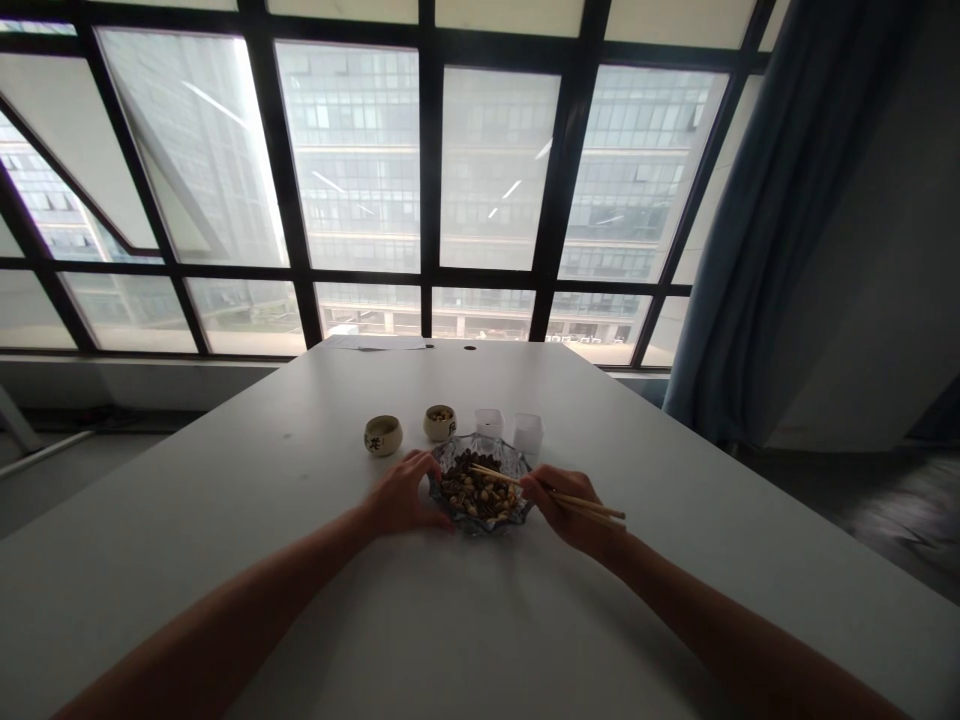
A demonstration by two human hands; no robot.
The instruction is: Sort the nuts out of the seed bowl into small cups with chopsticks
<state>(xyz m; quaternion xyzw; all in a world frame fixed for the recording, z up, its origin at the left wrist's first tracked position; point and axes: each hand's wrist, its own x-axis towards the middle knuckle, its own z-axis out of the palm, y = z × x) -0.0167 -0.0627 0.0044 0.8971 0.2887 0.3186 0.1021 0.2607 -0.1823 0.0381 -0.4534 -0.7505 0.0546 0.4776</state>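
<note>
At the far left, a tilted window pane (75, 150) is being held in a dark frame beyond the desk (225, 480). Near the far edge of the desk, white paper (375, 342) is being supported flat. Nearer, a pale ceramic cup (382, 436) marked with dark characters is being held upright by the desk surface.

Just right of it and closer to the camera, the left hand (409, 493) is being kept spread in a curve, its fingers and thumb being parted around the left side of a scalloped glass bowl (516, 460). Behind the bowl's left part, a second ceramic cup (439, 423) is being filled partway by small brownish pieces.

The bowl is being supported by the desk in front of the cups, and a mix of dark and pale nuts or seeds (484, 495) is being contained in it. Behind its right part, two translucent plastic cups, the left one (489, 423) and the right one (528, 432), are being set side by side, slightly apart.

Wooden chopsticks (585, 503) are being pinched between the closed fingers of the right hand (566, 510), their tips being directed leftward over the contents. At the far right, the window edge is being covered by a blue curtain (757, 250).
</note>
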